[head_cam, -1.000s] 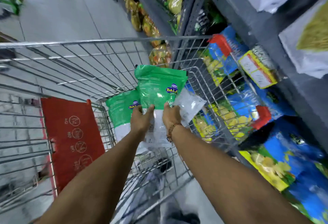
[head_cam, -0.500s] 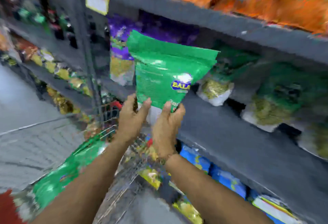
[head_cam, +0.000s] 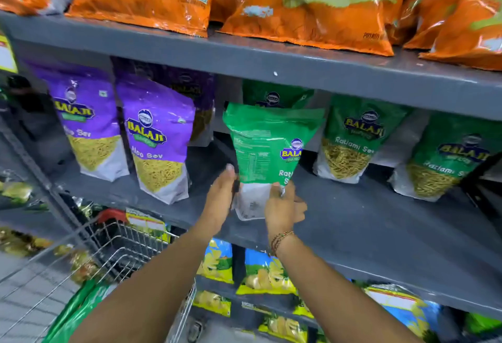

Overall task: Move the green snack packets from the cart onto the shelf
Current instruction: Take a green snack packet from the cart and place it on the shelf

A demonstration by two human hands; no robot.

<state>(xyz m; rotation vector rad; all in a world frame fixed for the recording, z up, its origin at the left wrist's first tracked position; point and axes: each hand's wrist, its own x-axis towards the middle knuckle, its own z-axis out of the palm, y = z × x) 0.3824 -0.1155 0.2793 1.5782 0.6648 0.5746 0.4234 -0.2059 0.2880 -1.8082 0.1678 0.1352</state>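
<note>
Head view is showing the right hand (head_cam: 284, 207) pinching the white bottom of the green packet (head_cam: 267, 147) with curled fingers and the left hand (head_cam: 221, 197) pressing its side with straight fingers, upright over the grey shelf (head_cam: 380, 228), between purple packets (head_cam: 156, 139) and shelved green packets (head_cam: 353, 139).

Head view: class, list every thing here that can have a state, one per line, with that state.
held green packet, upright, back facing us
left hand, straight fingers press its left edge
right hand, pinches its lower right corner
shelved green packets, standing upright
purple packets, standing upright
cart, holds a loose green packet lying slanted
</note>
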